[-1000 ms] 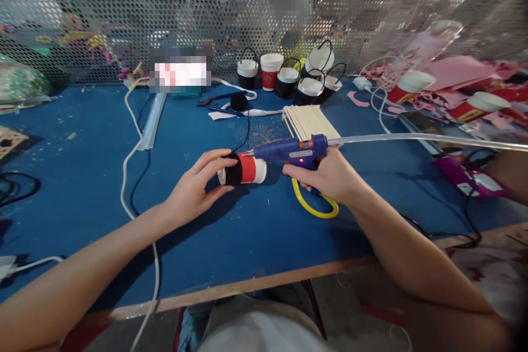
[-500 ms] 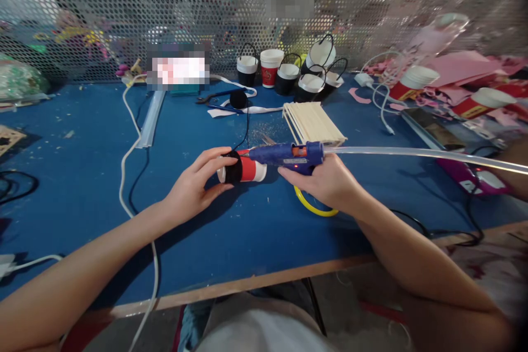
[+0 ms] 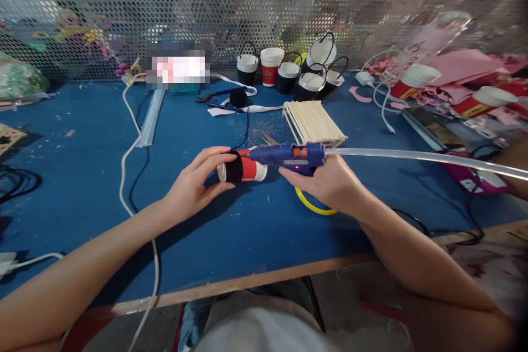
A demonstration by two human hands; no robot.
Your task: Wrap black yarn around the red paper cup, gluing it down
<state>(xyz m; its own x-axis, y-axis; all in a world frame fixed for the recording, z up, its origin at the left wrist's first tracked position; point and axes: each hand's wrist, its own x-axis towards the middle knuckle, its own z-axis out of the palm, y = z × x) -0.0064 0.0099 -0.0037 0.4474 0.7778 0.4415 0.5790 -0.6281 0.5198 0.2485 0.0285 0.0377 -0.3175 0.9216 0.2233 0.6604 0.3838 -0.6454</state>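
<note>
- Left hand [image 3: 192, 181]: we see thumb and fingers clamped about the left end of a red-and-white paper cup [image 3: 252, 168].
- The cup lies on its side on the blue tabletop [image 3: 231, 247], near the middle; black yarn [image 3: 235, 169] wraps its left part, red and white show to the right.
- Right hand [image 3: 336, 184]: wrapped around the grip of a blue glue gun [image 3: 284, 156], small red light lit.
- Gun's nose points left, over the cup's far side beside the yarn; whether the tip touches, we cannot tell.
- A clear glue stick [image 3: 412, 155] runs from the gun's back to the right.
- Just below the right hand we note a yellow loop handle [image 3: 313, 206], partly hidden.
- Farther: a bundle of pale sticks [image 3: 315, 122]; left of it, a black yarn ball [image 3: 238, 99], its strand trailing near to the cup.
- Far side: black-wrapped cups [image 3: 287, 82] with cord handles, beside one upright red cup [image 3: 270, 74].
- Far right, pink scraps [image 3: 457, 69]; behind all, a perforated metal screen [image 3: 223, 16].
</note>
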